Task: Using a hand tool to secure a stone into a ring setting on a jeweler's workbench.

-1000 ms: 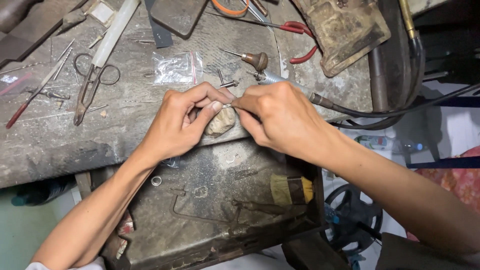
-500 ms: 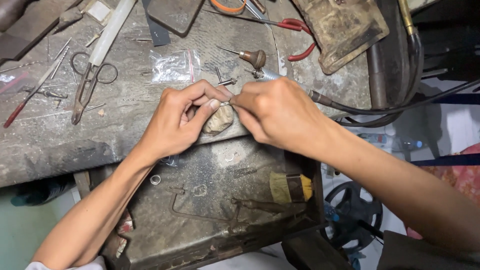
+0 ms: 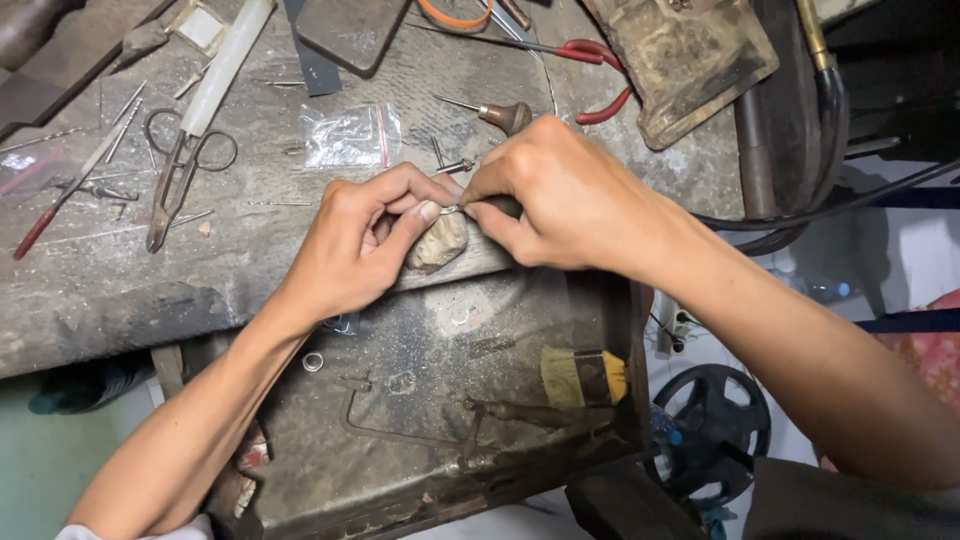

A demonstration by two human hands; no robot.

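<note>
Both hands meet over a worn peg at the bench edge, working a tiny metal piece.

Workbench (image 3: 120, 290), grey and scarred, carries scattered tools: shears (image 3: 178, 172), a clear plastic bag (image 3: 350, 135), red-handled pliers (image 3: 590, 60), a wood-handled awl (image 3: 500, 115). Below it, an open drawer (image 3: 520, 330) holds a brush (image 3: 585, 377), a saw frame (image 3: 400, 425), a small ring (image 3: 313, 361). Left hand (image 3: 365, 245): fingers curled, thumb and forefinger pinching the small metal piece (image 3: 450, 209) against the peg (image 3: 438, 242). Right hand (image 3: 560, 200): closed on a thin tool, tip at the piece; the tool is mostly hidden. Judgement: work on the piece is mid-way; the piece is too small to tell how much is left.
</note>
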